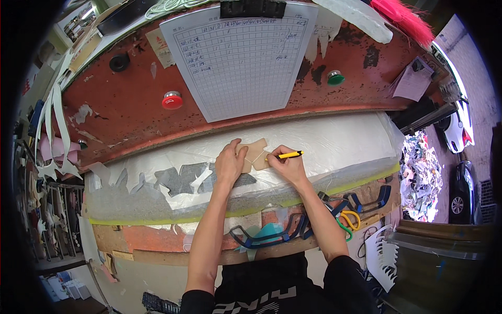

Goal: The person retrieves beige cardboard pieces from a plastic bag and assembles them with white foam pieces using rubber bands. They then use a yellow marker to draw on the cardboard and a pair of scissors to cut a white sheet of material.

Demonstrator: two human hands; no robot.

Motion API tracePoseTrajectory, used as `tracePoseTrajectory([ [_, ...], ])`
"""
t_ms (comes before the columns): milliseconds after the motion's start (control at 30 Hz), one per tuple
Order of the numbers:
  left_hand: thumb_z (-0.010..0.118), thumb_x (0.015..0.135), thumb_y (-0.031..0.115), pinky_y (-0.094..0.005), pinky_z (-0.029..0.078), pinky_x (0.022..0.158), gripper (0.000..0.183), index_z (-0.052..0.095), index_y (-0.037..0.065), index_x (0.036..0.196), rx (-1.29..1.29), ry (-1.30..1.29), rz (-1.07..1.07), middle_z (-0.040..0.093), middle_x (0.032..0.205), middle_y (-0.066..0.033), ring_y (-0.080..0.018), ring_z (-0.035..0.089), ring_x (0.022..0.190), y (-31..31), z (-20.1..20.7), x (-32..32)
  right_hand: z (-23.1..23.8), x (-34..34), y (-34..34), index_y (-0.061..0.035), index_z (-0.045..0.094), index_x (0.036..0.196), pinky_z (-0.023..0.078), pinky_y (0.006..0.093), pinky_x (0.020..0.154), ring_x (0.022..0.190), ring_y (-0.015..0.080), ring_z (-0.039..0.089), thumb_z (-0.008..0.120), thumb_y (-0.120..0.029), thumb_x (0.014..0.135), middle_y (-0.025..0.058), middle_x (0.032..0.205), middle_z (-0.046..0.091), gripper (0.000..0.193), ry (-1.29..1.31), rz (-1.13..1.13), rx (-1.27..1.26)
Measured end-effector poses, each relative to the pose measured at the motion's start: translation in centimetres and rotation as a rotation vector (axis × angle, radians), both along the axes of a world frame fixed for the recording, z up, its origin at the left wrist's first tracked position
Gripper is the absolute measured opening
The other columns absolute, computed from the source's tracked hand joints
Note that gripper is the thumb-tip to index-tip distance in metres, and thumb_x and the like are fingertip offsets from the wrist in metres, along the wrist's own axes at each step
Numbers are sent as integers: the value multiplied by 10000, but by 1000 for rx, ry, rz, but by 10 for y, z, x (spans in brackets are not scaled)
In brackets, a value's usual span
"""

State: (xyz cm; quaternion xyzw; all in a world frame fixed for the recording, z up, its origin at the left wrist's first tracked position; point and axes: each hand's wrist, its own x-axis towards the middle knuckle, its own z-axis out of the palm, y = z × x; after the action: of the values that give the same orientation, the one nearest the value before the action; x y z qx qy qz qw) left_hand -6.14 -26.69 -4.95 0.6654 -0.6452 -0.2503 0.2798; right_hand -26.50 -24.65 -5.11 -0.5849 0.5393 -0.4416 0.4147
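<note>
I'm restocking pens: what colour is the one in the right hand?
The pen is yellow with black, seen in the head view.

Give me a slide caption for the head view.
Left hand on a tan cut piece, right hand holding a yellow-and-black pen.

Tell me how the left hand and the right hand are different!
The left hand lies on the tan piece, while the right hand grips a yellow-and-black pen. The left hand's fingers are mostly stretched out, but the right hand's are curled in. Both hands are bare, and both are working over the shiny white sheet.
</note>
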Motion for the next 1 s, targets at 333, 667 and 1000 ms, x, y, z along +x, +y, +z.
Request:
tracePoseTrajectory([
  [333,598,892,454,-459,518,871,543,616,70,1276,64,43,-6,676,1127,-238,-407,660,1016,-4,1,7,12,4,4,8,676,815,447,237,577,643,65,565,720,-128,819,37,709,662,143,46,5,-84],
  [667,749,705,620,-476,551,773,862,554,79,1347,27,-232,-59,652,1068,-213,-394,675,932,7,15,-10,7,3,5,5,672,812,456,271,559,616,95,580,703,-134,817,68,684,661,143,79,50,-70],
  [1000,768,702,591,-471,558,761,857,556,71,1350,22,-215,-59,648,1080,-220,-394,681,920,7,13,-8,12,8,7,7,675,805,463,278,566,607,107,581,722,-147,823,77,667,658,162,102,61,-80],
])
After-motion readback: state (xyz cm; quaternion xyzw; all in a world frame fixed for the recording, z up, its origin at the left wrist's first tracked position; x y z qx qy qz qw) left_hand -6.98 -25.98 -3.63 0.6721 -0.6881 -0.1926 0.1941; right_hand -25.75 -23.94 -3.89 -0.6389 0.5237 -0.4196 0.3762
